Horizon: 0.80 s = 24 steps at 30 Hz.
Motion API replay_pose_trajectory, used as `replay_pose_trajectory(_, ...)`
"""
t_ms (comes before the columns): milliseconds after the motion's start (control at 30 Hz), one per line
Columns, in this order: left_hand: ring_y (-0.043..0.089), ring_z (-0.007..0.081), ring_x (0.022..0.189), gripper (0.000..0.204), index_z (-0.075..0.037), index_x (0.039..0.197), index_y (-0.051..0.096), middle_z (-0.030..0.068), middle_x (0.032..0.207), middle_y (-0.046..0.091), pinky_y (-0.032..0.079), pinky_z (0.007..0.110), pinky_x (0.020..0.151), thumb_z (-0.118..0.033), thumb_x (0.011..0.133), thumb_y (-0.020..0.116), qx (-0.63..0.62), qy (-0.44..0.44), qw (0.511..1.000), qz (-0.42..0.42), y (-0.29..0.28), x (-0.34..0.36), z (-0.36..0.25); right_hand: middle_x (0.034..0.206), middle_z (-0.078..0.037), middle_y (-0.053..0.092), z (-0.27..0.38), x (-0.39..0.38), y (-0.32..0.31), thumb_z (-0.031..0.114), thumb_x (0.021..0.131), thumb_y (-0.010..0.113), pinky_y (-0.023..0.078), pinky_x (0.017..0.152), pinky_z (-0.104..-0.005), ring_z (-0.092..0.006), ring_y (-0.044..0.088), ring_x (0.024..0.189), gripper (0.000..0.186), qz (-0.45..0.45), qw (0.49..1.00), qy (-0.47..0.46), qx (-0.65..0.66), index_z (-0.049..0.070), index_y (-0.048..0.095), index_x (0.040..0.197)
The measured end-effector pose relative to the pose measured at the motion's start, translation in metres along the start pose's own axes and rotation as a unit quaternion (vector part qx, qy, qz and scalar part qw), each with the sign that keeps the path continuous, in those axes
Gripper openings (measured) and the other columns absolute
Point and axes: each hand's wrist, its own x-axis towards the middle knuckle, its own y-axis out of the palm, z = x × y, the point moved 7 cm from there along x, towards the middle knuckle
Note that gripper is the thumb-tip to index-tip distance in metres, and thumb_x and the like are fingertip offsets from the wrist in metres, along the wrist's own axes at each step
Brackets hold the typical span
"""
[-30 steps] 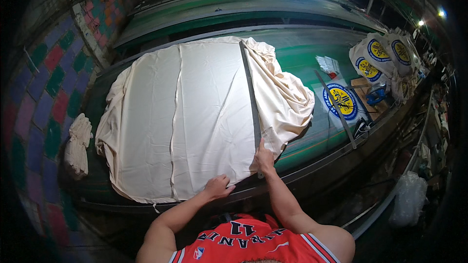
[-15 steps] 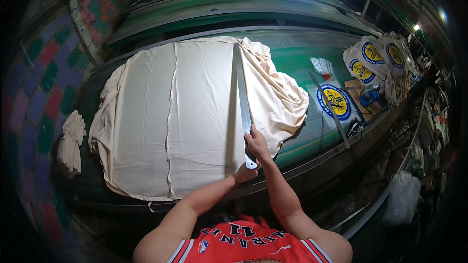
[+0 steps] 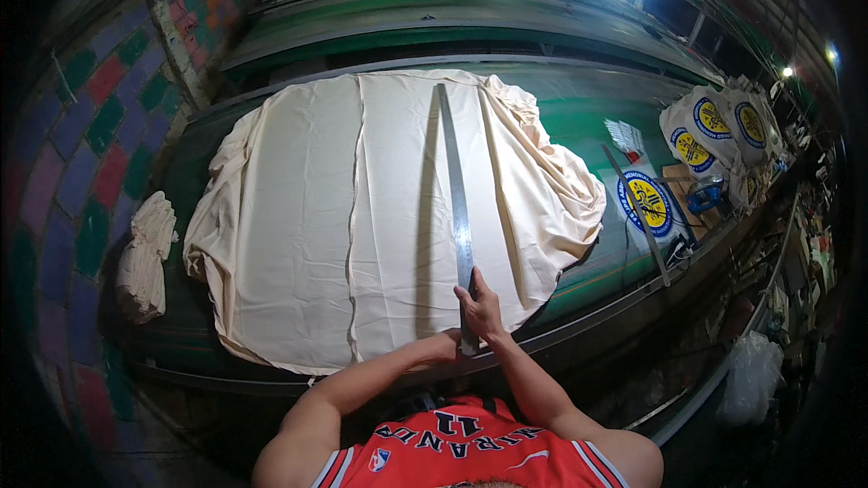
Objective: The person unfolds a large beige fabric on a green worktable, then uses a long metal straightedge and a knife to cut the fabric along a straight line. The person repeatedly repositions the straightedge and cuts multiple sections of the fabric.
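Observation:
A long metal ruler (image 3: 459, 208) runs lengthwise over cream cloth (image 3: 307, 217), which is spread over the green table. A dark shadow lies along the ruler's left side. My right hand (image 3: 482, 305) is closed round the ruler near its near end. At the table's front edge, my left hand (image 3: 445, 347) is beside the ruler's lower end; its fingers are mostly hidden there. A raised seam or fold runs down the cloth left of the ruler. To the right and far left, the cloth bunches in loose folds.
At the left end sits a folded cream cloth bundle (image 3: 146, 258). Printed fabric with a round blue-and-yellow emblem (image 3: 649, 203), a second metal strip (image 3: 637, 217) and a blue tool (image 3: 707, 192) lie on the right. More printed bags (image 3: 710, 122) are piled beyond. A painted block wall (image 3: 68, 208) stands left.
The ruler and both hands have moved left relative to the cloth and nearer to me. The whole view has shifted slightly, and my right hand still grips the ruler.

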Motion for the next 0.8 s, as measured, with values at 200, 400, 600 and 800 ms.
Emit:
replay_pose_trajectory(200,0.065,0.0403,0.096,0.033,0.0,0.109,0.066,0.0252,0.101,0.067,0.052,0.045,0.082,-0.025,0.088,0.062,0.156,-0.024,0.983,-0.097,-0.042,-0.109,0.023,0.11,-0.034,0.064,-0.003,0.012,0.038,0.029,0.092,0.068,0.051,0.087,-0.0357,-0.0312,0.068,0.106,0.067,-0.004,0.998,-0.059,-0.002,-0.009,0.04,0.141)
replay_pose_trajectory(400,0.065,0.0387,0.096,0.028,-0.002,0.107,0.066,0.0211,0.101,0.068,0.052,0.045,0.083,-0.024,0.09,0.061,0.078,-0.037,0.983,-0.165,-0.027,-0.135,0.035,0.108,-0.033,0.065,0.016,0.103,0.043,0.03,0.09,0.069,0.052,0.086,-0.0405,-0.0389,0.067,0.104,0.064,-0.016,0.996,-0.068,-0.054,-0.007,0.046,0.138)
replay_pose_trajectory(600,0.068,0.0349,0.093,0.028,-0.007,0.11,0.068,0.0171,0.099,0.07,0.053,0.042,0.08,-0.027,0.094,0.058,0.108,-0.061,0.976,-0.181,-0.021,-0.132,0.047,0.117,-0.033,0.064,0.024,0.186,0.025,0.026,0.088,0.071,0.051,0.091,-0.0382,-0.0332,0.066,0.109,0.068,-0.018,0.998,-0.051,-0.03,-0.012,0.044,0.138)
replay_pose_trajectory(800,0.069,0.0344,0.09,0.027,-0.008,0.107,0.069,0.016,0.097,0.071,0.053,0.042,0.079,-0.028,0.092,0.059,0.076,-0.096,0.965,-0.232,-0.019,-0.13,0.048,0.127,-0.032,0.059,0.023,0.225,0.014,0.022,0.088,0.071,0.047,0.098,-0.0355,-0.0309,0.063,0.116,0.069,-0.003,0.999,-0.053,-0.003,-0.016,0.041,0.138)
